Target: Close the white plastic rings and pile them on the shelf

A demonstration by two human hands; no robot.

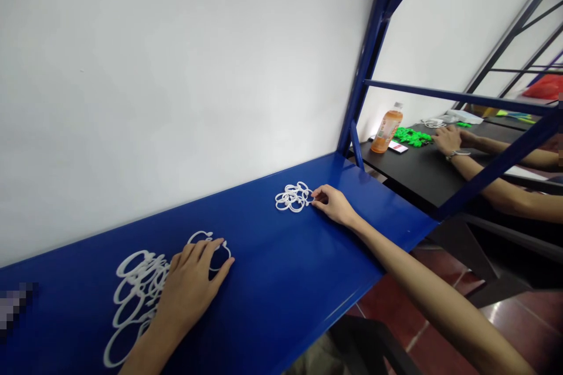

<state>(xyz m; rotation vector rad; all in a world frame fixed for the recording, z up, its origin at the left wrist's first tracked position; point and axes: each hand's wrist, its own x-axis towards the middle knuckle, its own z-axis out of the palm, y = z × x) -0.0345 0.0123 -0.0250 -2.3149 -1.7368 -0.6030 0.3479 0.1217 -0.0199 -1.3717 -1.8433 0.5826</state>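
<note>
Head view: the right hand (332, 204) pinches a white ring (309, 193) beside a small ring pile (290, 198); the left hand (193, 278), fingers spread, covers rings (227, 248) on the blue table (264, 258).

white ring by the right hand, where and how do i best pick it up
Probably pinch the outer right arc of the white ring between thumb and fingers, coming in from the right, where the right hand is. Its left side meets the pile of rings, while that thin arc sticks out at the edge.
</note>
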